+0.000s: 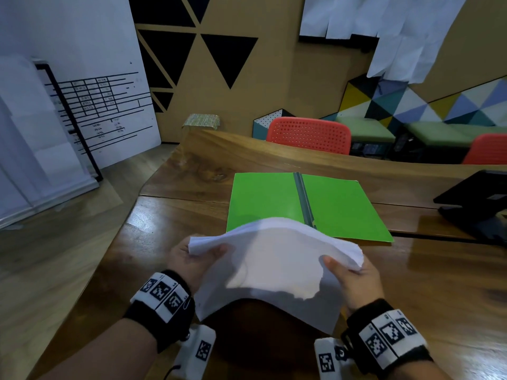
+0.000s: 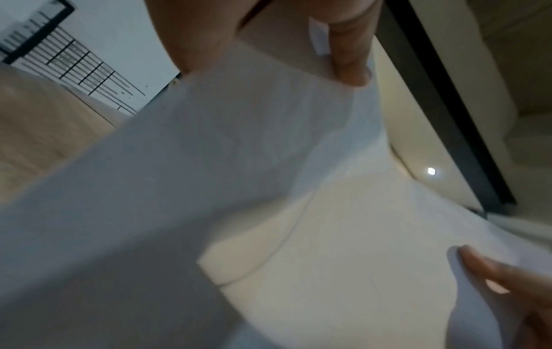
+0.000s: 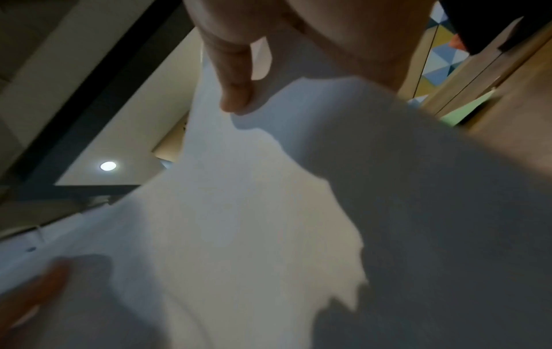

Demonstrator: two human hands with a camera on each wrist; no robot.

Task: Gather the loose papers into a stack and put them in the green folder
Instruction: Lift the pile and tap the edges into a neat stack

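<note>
A stack of white papers (image 1: 274, 259) bows upward above the wooden table (image 1: 170, 220), held by both hands. My left hand (image 1: 192, 259) grips its left edge and my right hand (image 1: 348, 272) grips its right edge, thumb on top. The green folder (image 1: 263, 204) lies open and flat on the table just beyond the papers, its dark spine in the middle. In the left wrist view the paper stack (image 2: 269, 189) fills the picture, with my thumb (image 2: 346, 56) pressed on it. The right wrist view shows the same paper stack (image 3: 269, 212) under my right thumb (image 3: 233, 78).
A black laptop stand or device (image 1: 477, 207) sits at the table's right edge. Two red chairs (image 1: 310, 135) stand behind the table. A whiteboard (image 1: 90, 100) leans at the left, over wooden floor. Bare tabletop lies left of the folder.
</note>
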